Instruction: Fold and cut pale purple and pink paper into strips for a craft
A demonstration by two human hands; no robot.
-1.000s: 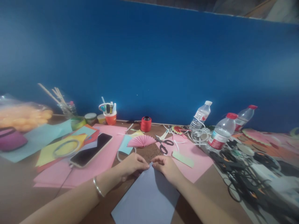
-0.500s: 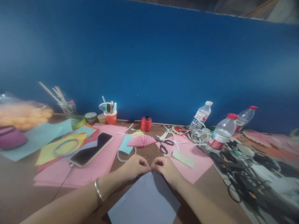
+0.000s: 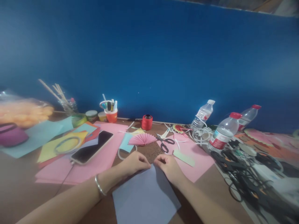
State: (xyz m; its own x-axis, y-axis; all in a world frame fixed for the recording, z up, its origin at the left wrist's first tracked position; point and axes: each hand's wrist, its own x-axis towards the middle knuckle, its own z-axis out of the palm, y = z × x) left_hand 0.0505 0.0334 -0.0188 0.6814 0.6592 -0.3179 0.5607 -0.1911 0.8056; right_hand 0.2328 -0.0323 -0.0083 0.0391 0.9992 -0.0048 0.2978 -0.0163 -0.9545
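Observation:
A pale lavender-blue sheet of paper (image 3: 147,196) lies in front of me, one corner pointing away. My left hand (image 3: 135,162) pinches that far corner from the left, a silver bangle on its wrist. Opposite it, my right hand (image 3: 166,164) is closed in a pinch on the same sheet's edge, just right of the tip. A small gap separates the two sets of fingertips. Just beyond the hands sit a pink pleated paper fan (image 3: 143,139) and black-handled scissors (image 3: 165,143).
A phone (image 3: 92,147) on a cable rests over pink paper (image 3: 56,174) at left. Behind stand a red thread spool (image 3: 147,122) and an orange cup of tools (image 3: 111,116). Plastic bottles (image 3: 223,133) and tangled black cables (image 3: 249,183) crowd the right side.
My fingertips have moved slightly apart at the paper's far corner. The sheet has shifted a little away from me and turned slightly.

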